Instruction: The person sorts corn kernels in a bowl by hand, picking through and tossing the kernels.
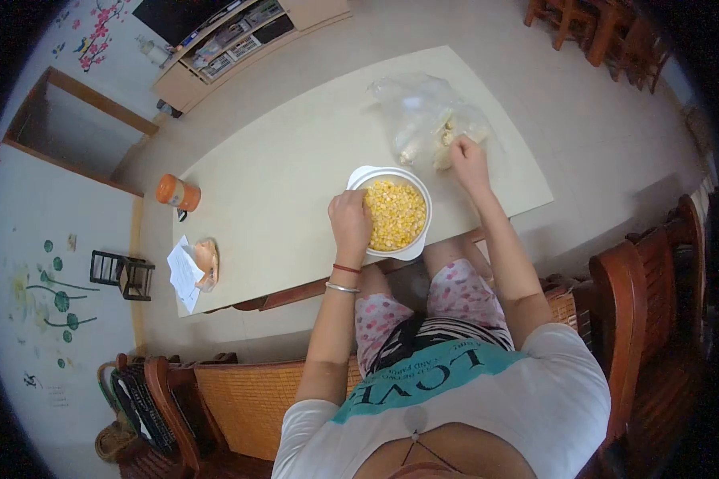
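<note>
A white two-handled bowl (421, 247) full of loose yellow corn kernels (395, 214) stands near the front edge of the table. Over its left rim curls my left hand (350, 219), closed, with the fingertips hidden on the inner side. To the right and farther back, my right hand (470, 166) is closed beside a clear plastic bag (415, 100). Pale stripped corn cobs (442, 156) lie at the bag, right by those fingers. Whatever the right fingers pinch is too small to make out.
On the cream table (287, 160) an orange canister (178, 193) stands at the far left, with white papers (184, 271) and a bag of something orange-brown (207, 262) nearby. A wooden bench (252, 399) is behind me, and a wooden chair (639, 319) to the right.
</note>
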`<state>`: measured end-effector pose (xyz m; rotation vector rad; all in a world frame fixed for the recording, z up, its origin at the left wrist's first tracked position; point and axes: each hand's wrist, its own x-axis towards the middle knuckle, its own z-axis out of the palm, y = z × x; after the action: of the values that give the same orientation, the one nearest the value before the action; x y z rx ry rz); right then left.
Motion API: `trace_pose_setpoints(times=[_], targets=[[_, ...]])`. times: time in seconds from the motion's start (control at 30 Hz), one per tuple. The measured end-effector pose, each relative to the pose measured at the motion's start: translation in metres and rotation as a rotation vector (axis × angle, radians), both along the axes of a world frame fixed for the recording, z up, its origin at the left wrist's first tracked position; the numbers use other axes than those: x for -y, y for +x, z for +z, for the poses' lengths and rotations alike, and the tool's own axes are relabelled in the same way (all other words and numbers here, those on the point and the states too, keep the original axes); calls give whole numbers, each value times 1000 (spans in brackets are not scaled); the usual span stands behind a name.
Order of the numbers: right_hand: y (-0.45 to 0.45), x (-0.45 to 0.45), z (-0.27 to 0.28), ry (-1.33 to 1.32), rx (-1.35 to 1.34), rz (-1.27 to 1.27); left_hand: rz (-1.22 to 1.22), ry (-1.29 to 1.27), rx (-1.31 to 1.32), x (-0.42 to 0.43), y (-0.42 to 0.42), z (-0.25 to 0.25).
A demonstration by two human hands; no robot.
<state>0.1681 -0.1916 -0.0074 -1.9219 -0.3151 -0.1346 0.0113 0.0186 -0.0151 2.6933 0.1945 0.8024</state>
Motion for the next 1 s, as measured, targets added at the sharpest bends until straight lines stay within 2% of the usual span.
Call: trace_pose_setpoints(times=[0.17, 0.27, 0.47, 0.57, 0.63, 0.7, 0.8, 1.0], targets=[[29, 25, -21, -490, 96, -137, -22, 170, -175, 3, -1, 8], [26, 25, -26, -504, 101, -156, -22, 240, -183, 7, -2, 10], [-3, 13, -8, -362, 258, -171, -11, 269, -184, 8, 1, 8], [-29, -9, 7, -79, 345, -19, -15, 280, -190, 6, 1, 5], [-53, -27, 16, 90, 285, 162, -4, 315, -216, 5, 1, 6], [-67, -45, 20, 103, 179, 340, -7, 294, -201, 5, 1, 6], [-74, -67, 10, 42, 90, 431, -7, 285, -216, 7, -1, 11], [-67, -81, -11, 92, -22, 425, 5, 284, -284, 7, -1, 12]])
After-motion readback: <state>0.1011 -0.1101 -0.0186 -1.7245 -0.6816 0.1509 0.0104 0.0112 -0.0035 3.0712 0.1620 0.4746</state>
